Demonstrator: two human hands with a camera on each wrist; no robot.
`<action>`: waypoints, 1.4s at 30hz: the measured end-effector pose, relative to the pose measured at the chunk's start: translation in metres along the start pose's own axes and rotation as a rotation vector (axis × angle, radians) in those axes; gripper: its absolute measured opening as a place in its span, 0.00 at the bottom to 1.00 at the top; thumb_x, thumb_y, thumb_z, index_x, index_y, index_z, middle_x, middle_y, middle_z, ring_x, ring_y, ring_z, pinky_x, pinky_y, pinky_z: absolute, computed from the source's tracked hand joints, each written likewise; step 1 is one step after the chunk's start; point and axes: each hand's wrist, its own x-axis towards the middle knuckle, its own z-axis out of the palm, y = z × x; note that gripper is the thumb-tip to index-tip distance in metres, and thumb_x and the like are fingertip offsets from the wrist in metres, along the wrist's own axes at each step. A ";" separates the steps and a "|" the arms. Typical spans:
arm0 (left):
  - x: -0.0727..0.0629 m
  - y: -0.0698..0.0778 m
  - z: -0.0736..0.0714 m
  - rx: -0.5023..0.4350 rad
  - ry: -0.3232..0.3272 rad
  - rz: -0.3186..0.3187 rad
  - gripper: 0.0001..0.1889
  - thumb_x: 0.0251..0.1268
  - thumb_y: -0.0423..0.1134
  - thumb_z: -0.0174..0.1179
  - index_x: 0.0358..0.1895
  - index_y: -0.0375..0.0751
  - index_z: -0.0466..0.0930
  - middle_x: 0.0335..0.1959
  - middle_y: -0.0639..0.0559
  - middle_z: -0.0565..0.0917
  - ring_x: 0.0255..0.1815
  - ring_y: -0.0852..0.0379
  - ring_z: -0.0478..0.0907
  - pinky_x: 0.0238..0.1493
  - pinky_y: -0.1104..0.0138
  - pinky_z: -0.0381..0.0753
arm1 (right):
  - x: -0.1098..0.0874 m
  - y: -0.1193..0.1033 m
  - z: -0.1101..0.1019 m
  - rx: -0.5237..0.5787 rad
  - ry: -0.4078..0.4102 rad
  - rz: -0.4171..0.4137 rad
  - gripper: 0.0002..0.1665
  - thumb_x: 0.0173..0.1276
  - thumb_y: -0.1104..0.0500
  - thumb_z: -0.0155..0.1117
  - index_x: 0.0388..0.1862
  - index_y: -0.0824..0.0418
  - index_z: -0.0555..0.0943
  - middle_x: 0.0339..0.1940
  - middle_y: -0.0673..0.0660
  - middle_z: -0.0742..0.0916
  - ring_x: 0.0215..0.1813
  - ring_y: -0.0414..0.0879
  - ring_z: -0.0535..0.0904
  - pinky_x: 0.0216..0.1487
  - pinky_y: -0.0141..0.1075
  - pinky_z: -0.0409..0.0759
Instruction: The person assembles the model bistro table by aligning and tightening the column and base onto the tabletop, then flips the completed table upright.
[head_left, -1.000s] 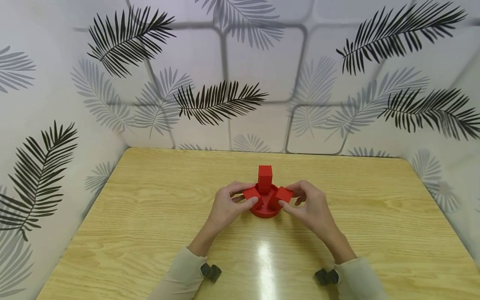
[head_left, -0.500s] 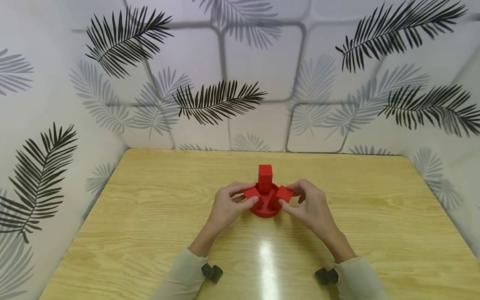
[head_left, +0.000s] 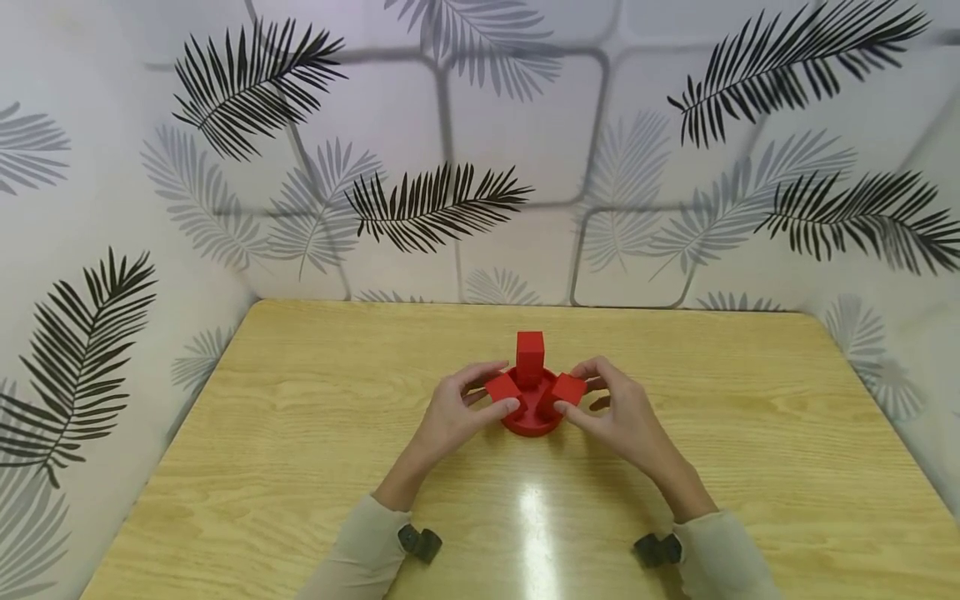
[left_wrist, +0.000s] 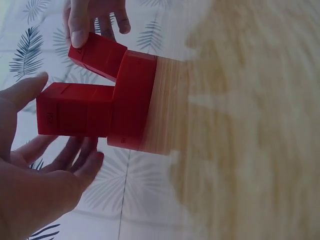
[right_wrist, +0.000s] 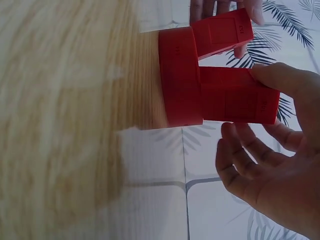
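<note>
Three red rectangular blocks stand in a shallow round red dish (head_left: 529, 432). One back block (head_left: 530, 354) rises upright between the hands. My left hand (head_left: 453, 414) is spread around the left block (left_wrist: 77, 110), its thumb just off the top corner and its fingers loosely curved below in the left wrist view. Around the right block (right_wrist: 240, 95), my right hand (head_left: 628, 414) is loosened too, the thumb lying against its upper end and the other fingers hanging relaxed beside it. Both front blocks lean outward over the rim.
The wooden table (head_left: 300, 433) extends to either side of the dish. Behind it stands a pale wall (head_left: 517, 142) with a leaf pattern. A small dark device (head_left: 420, 543) sits at the left cuff and a similar device (head_left: 657, 550) at the right.
Both index fingers have lifted off the tops of the two front blocks, and the hands have opened a little. The blocks and the dish stay where they were.
</note>
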 end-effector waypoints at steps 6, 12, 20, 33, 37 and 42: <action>-0.001 -0.003 0.001 0.071 -0.053 -0.052 0.40 0.62 0.41 0.74 0.77 0.42 0.67 0.72 0.39 0.70 0.71 0.45 0.69 0.73 0.48 0.68 | -0.001 0.010 0.002 -0.005 -0.149 0.014 0.40 0.60 0.56 0.81 0.68 0.63 0.74 0.60 0.59 0.83 0.53 0.55 0.82 0.48 0.44 0.88; 0.000 -0.007 0.001 0.018 -0.172 -0.127 0.47 0.60 0.29 0.73 0.80 0.32 0.55 0.76 0.37 0.65 0.70 0.37 0.72 0.69 0.50 0.74 | -0.003 0.014 0.004 -0.065 -0.244 -0.001 0.41 0.59 0.60 0.81 0.69 0.63 0.73 0.60 0.59 0.83 0.53 0.54 0.82 0.52 0.49 0.86; -0.002 -0.008 0.002 0.018 -0.203 -0.192 0.50 0.53 0.22 0.75 0.79 0.31 0.57 0.73 0.37 0.69 0.64 0.39 0.79 0.63 0.57 0.81 | -0.002 0.007 0.008 -0.073 -0.292 0.028 0.46 0.56 0.62 0.83 0.73 0.63 0.73 0.62 0.60 0.82 0.60 0.57 0.79 0.61 0.54 0.81; -0.005 -0.007 0.005 0.190 -0.184 -0.143 0.47 0.52 0.23 0.76 0.77 0.33 0.63 0.70 0.39 0.71 0.62 0.40 0.79 0.64 0.55 0.80 | -0.003 0.006 0.012 -0.064 -0.295 0.018 0.48 0.54 0.59 0.85 0.74 0.60 0.74 0.60 0.58 0.82 0.60 0.55 0.78 0.63 0.56 0.79; -0.005 -0.005 0.001 0.205 -0.182 -0.149 0.44 0.52 0.26 0.78 0.75 0.35 0.67 0.66 0.40 0.75 0.58 0.43 0.82 0.60 0.58 0.83 | -0.004 0.005 0.011 -0.014 -0.288 0.029 0.42 0.56 0.59 0.84 0.69 0.62 0.76 0.57 0.57 0.83 0.56 0.54 0.81 0.58 0.50 0.83; -0.005 -0.002 -0.006 0.139 -0.161 -0.163 0.31 0.56 0.30 0.76 0.65 0.33 0.76 0.56 0.44 0.83 0.54 0.45 0.83 0.57 0.59 0.84 | -0.004 0.005 0.009 0.093 -0.248 0.019 0.30 0.61 0.59 0.80 0.59 0.65 0.80 0.50 0.56 0.86 0.49 0.54 0.84 0.48 0.41 0.88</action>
